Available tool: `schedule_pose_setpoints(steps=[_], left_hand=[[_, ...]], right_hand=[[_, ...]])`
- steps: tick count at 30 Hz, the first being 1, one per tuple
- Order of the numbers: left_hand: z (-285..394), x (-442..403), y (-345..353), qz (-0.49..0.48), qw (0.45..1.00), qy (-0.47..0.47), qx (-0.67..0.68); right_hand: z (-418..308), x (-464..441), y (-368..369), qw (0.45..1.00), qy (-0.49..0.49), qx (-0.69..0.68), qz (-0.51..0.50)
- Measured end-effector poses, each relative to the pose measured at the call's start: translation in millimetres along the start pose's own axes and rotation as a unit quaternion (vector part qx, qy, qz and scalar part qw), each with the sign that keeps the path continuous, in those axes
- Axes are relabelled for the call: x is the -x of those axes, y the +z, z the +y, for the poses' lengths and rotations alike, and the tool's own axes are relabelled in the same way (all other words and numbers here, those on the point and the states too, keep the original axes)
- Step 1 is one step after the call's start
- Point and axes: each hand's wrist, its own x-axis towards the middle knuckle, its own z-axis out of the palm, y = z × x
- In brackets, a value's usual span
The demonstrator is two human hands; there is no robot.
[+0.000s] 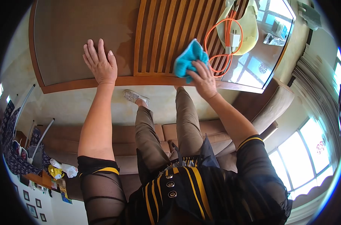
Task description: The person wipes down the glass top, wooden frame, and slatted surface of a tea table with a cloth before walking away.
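My left hand (101, 64) lies palm down with its fingers spread on the brown glass part of the table (65, 22), near the front edge. A blue cloth (191, 58) is under my right hand (204, 78), whose fingers press it onto the slatted wooden part (155, 41) at the table's front. Just right of the cloth, an orange cable (217, 26) lies coiled with a white plug (235, 38). The cable rests partly on a pale yellow dish (251, 33).
A small clear packet (274, 40) and a box (279, 28) stand on the glass at the right end. Behind me is a brown sofa (121, 135). Bags and a folded frame (43, 138) are at the left, curtains (316, 82) at the right.
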Motion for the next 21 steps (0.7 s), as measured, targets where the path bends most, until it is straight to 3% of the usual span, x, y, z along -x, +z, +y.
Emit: schedule_pose_setpoints(steps=[2,7,11,17,21], left_hand=[[-1,0,0,0.003,1.0,0.002,0.002],[1,-2,0,0.004,1.0,0.002,0.004],[1,1,-3,0.003,1.0,0.0,0.002],[1,-1,-2,0.01,1.0,0.006,-0.002],[3,-1,-2,-0.003,1.0,-0.007,-0.011]], right_hand=[[17,9,-8,0.999,0.006,0.04,0.005],[56,21,-19,0.976,0.192,0.087,0.062],[22,10,-3,0.974,0.208,0.014,0.09],[-72,-16,33,0.997,0.061,-0.05,-0.007],[-33,-47,20,0.998,-0.044,-0.037,-0.019]])
